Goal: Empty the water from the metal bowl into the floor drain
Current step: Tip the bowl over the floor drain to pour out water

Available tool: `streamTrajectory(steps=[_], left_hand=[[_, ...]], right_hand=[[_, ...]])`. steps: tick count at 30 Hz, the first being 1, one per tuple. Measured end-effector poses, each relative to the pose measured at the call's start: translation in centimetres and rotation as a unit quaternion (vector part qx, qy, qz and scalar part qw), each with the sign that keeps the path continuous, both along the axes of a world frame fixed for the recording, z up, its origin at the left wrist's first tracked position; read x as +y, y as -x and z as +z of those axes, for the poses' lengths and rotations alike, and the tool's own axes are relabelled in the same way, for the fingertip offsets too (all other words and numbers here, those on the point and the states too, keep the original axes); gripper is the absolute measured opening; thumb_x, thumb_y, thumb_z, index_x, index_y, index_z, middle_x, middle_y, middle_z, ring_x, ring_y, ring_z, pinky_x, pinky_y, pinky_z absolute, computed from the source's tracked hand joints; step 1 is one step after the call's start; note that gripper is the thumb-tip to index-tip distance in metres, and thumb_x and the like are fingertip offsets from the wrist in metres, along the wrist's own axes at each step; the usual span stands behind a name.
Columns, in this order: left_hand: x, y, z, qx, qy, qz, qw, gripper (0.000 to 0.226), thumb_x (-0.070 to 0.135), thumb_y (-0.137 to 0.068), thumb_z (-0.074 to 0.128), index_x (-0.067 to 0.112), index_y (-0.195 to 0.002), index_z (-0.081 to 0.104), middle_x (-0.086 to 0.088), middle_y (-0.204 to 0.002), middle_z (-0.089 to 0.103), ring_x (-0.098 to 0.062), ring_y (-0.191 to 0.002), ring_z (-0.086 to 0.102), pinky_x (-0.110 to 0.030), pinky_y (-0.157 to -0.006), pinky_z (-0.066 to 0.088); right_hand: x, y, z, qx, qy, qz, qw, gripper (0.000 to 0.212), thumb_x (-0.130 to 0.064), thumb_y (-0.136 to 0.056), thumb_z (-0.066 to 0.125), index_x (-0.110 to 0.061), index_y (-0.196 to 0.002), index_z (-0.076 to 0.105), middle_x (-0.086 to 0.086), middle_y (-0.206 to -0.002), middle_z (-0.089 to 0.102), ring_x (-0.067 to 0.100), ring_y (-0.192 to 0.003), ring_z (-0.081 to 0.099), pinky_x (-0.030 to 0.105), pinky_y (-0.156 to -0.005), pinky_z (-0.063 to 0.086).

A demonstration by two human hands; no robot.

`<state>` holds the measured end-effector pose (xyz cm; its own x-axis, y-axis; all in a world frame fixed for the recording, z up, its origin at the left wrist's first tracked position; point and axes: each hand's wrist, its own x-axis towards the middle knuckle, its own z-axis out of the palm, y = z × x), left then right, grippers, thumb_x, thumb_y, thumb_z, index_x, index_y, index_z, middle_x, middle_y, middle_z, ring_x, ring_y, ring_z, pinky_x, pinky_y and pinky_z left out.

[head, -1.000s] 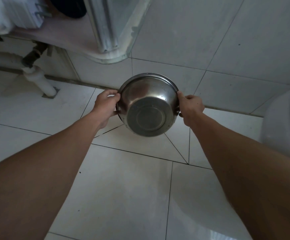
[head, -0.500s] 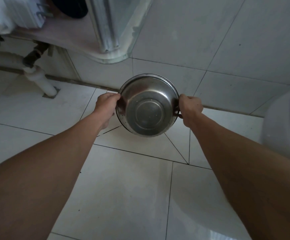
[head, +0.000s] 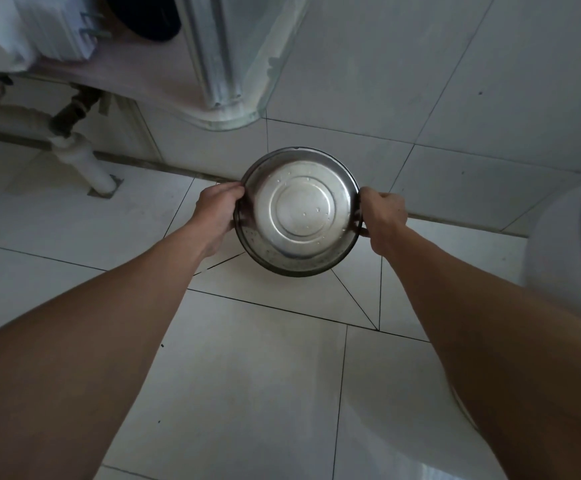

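I hold a round metal bowl [head: 298, 211] by its rim over the white tiled floor, close to the wall. It is turned over: its flat ringed underside, dotted with water drops, faces me and its mouth points down. My left hand [head: 218, 211] grips the left rim and my right hand [head: 384, 214] grips the right rim. Dark cut lines in the floor tiles [head: 351, 299] run in toward the spot under the bowl. The floor right below the bowl is hidden, and no drain grate shows there.
A white waste pipe [head: 84, 161] enters a square floor opening at the left. Above it are a counter and a curved glass edge [head: 233, 112]. A white rounded fixture [head: 566, 244] stands at the right. The tiled wall [head: 455, 81] rises behind the bowl.
The bowl has tipped further over, from tilted away from me to fully upside down, with its underside now flat toward me. Both hands kept their grip on the rim.
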<state>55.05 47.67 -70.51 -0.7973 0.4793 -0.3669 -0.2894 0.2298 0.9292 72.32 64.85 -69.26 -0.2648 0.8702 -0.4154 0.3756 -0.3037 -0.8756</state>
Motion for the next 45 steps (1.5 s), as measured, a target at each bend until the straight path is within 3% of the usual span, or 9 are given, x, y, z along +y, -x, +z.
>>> streamTrajectory(steps=[7, 14, 18, 22, 26, 32, 37, 41, 45], left_hand=[[0.0, 0.0, 0.0, 0.007, 0.012, -0.004, 1.000, 0.022, 0.014, -0.097, 0.055, 0.020, -0.088, 0.075, 0.006, -0.087, 0.073, -0.003, -0.071, 0.065, -0.026, -0.069, 0.054], [-0.3, 0.1, 0.0, 0.016, 0.051, -0.010, 0.999, 0.015, 0.023, -0.091, 0.057, 0.016, -0.092, 0.071, -0.003, -0.087, 0.066, -0.020, -0.080, 0.061, -0.034, -0.078, 0.054], [-0.6, 0.3, -0.1, 0.006, 0.076, -0.002, 0.997, 0.039, 0.037, -0.087, 0.062, 0.004, -0.104, 0.075, -0.008, -0.098, 0.075, -0.023, -0.088, 0.067, -0.038, -0.086, 0.056], [-1.0, 0.5, -0.3, 0.001, 0.087, 0.000, 0.996, 0.043, 0.040, -0.085, 0.062, 0.004, -0.106, 0.074, -0.006, -0.094, 0.073, -0.023, -0.087, 0.066, -0.036, -0.082, 0.056], [-1.1, 0.3, -0.3, 0.002, 0.102, -0.002, 0.995, 0.043, 0.041, -0.085, 0.061, 0.007, -0.107, 0.074, -0.008, -0.102, 0.075, -0.025, -0.092, 0.068, -0.038, -0.085, 0.057], [-0.8, 0.2, 0.0, -0.008, 0.124, -0.012, 0.992, 0.035, 0.045, -0.090, 0.057, 0.015, -0.101, 0.071, -0.003, -0.089, 0.068, -0.021, -0.077, 0.062, -0.028, -0.063, 0.049], [-1.2, 0.0, 0.2, -0.059, 0.165, -0.046, 0.984, 0.036, 0.045, -0.096, 0.046, 0.014, -0.085, 0.061, -0.004, -0.078, 0.060, -0.019, -0.069, 0.054, -0.032, -0.071, 0.043], [-2.0, 0.1, 0.6, -0.069, 0.211, -0.079, 0.972, 0.036, 0.044, -0.093, 0.043, 0.014, -0.080, 0.056, -0.004, -0.075, 0.056, -0.018, -0.063, 0.041, -0.034, -0.071, 0.041], [-2.4, -0.4, 1.1, -0.052, 0.242, -0.094, 0.964, 0.032, 0.039, -0.092, 0.038, 0.017, -0.073, 0.051, -0.006, -0.076, 0.056, -0.018, -0.062, 0.041, -0.036, -0.069, 0.044]], right_hand=[[0.2, 0.2, -0.2, -0.008, 0.000, 0.008, 1.000, 0.018, -0.015, -0.083, 0.056, -0.009, -0.068, 0.063, 0.009, -0.073, 0.065, 0.023, -0.070, 0.063, 0.052, -0.082, 0.062], [0.2, 0.3, -0.3, -0.026, -0.002, 0.007, 1.000, 0.019, -0.019, -0.084, 0.055, -0.009, -0.069, 0.059, 0.009, -0.078, 0.062, 0.024, -0.073, 0.060, 0.051, -0.084, 0.060], [0.2, 0.3, -0.5, -0.035, 0.023, 0.005, 0.999, 0.017, -0.022, -0.085, 0.054, -0.009, -0.077, 0.059, 0.011, -0.090, 0.064, 0.025, -0.081, 0.062, 0.048, -0.088, 0.059], [0.2, 0.1, -0.7, -0.051, 0.056, 0.030, 0.997, 0.022, -0.020, -0.085, 0.054, -0.005, -0.098, 0.065, 0.009, -0.092, 0.067, 0.024, -0.079, 0.064, 0.037, -0.074, 0.059], [0.2, 0.1, -0.7, -0.062, 0.062, 0.040, 0.995, 0.026, -0.020, -0.085, 0.053, -0.004, -0.101, 0.066, 0.009, -0.090, 0.066, 0.024, -0.077, 0.063, 0.034, -0.066, 0.054], [-0.1, 0.1, -0.4, -0.082, 0.067, 0.043, 0.993, 0.031, -0.023, -0.082, 0.050, -0.005, -0.103, 0.063, 0.010, -0.097, 0.063, 0.028, -0.080, 0.061, 0.038, -0.071, 0.055], [-0.4, 0.0, 0.0, -0.080, 0.102, 0.048, 0.990, 0.044, -0.027, -0.078, 0.042, -0.010, -0.114, 0.063, 0.008, -0.112, 0.064, 0.030, -0.101, 0.065, 0.045, -0.090, 0.057], [-0.6, -0.2, 0.7, -0.043, 0.140, 0.074, 0.986, 0.020, -0.023, -0.086, 0.039, -0.014, -0.088, 0.057, 0.006, -0.093, 0.060, 0.025, -0.080, 0.063, 0.033, -0.054, 0.059], [-0.7, -0.6, 1.3, -0.046, 0.161, 0.121, 0.978, 0.027, -0.024, -0.093, 0.034, -0.015, -0.089, 0.059, 0.010, -0.091, 0.063, 0.024, -0.086, 0.063, 0.037, -0.060, 0.061]])
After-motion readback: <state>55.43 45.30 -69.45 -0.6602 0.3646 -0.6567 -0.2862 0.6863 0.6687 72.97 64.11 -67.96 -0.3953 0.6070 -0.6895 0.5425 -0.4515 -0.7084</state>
